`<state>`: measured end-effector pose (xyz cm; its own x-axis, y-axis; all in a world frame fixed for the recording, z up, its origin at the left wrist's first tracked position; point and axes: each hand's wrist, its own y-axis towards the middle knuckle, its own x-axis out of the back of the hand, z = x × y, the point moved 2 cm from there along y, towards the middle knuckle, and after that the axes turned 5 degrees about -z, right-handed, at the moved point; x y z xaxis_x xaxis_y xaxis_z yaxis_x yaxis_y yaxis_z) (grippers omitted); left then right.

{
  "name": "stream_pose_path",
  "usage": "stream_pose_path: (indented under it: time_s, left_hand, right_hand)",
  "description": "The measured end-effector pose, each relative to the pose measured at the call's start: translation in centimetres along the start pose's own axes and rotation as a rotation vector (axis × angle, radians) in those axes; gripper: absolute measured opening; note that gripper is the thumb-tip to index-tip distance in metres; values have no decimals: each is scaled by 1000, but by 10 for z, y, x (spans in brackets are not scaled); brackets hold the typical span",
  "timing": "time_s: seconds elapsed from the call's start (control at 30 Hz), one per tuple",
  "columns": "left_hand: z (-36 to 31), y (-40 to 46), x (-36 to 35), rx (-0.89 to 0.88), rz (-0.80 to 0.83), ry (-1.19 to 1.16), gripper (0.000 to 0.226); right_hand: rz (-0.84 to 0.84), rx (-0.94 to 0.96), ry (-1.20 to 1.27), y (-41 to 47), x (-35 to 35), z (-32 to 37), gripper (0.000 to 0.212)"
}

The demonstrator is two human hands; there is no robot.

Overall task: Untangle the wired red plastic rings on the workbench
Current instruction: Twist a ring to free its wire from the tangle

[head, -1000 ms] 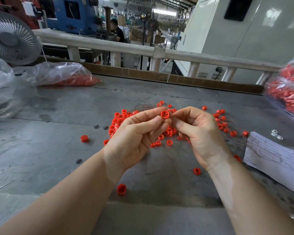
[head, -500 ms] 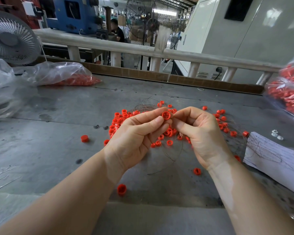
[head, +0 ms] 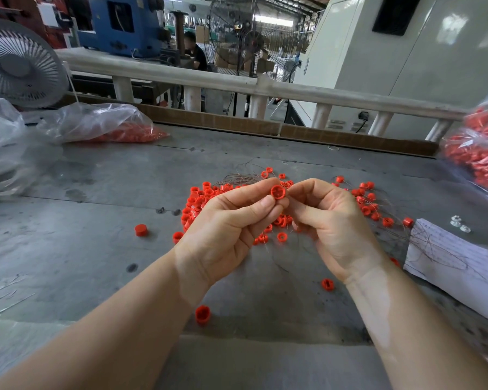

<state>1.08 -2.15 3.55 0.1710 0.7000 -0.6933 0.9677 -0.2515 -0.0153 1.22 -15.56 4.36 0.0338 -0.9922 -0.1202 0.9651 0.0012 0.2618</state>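
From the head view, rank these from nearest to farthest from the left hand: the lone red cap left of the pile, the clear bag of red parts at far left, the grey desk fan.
Measured from the left hand:
1. Lone red cap, on the workbench just left of the pile.
2. Clear bag of red parts, farther back on the left.
3. Grey desk fan, at the far left corner behind the bag.

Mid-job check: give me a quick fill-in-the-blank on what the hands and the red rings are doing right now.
1. The left hand pinches one red ring between thumb and ____.
2. The right hand meets that ring from the ____ side.
3. The tangle of rings lies on the grey ____.
4. The sheet of paper lies to the ____ of both hands.

Missing words: forefinger; right; workbench; right
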Motion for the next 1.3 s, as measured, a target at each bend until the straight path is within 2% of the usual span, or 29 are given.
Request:
stream_pose_path:
  time_s: [0.47,0.83,0.97,1.03,1.1,1.2,1.3]
  left_hand:
    - [1,0,0,-34,48,-39,26]
    - [1,2,2,-46,34,-36,24]
    - [1,4,4,-53,5,-52,24]
    - [0,5,7,-62,-25,-51,23]
    - [0,7,9,-59,-57,-51,22]
    - [2,8,11,-46,-99,-49,22]
    - [2,8,11,-36,-111,-51,22]
  right_hand:
    - [51,-109,168,-1,-1,-1,12]
    - [42,-193,82,-1,-2,-3,27]
    - [39,-165,55,1,1,-1,14]
    - [-30,-109,-145,4,9,-3,14]
    - [-94,-15,-479,5,15,-4,24]
    - [-33,66,-875,5,15,-8,28]
    - [47,48,-1063,3,14,-12,25]
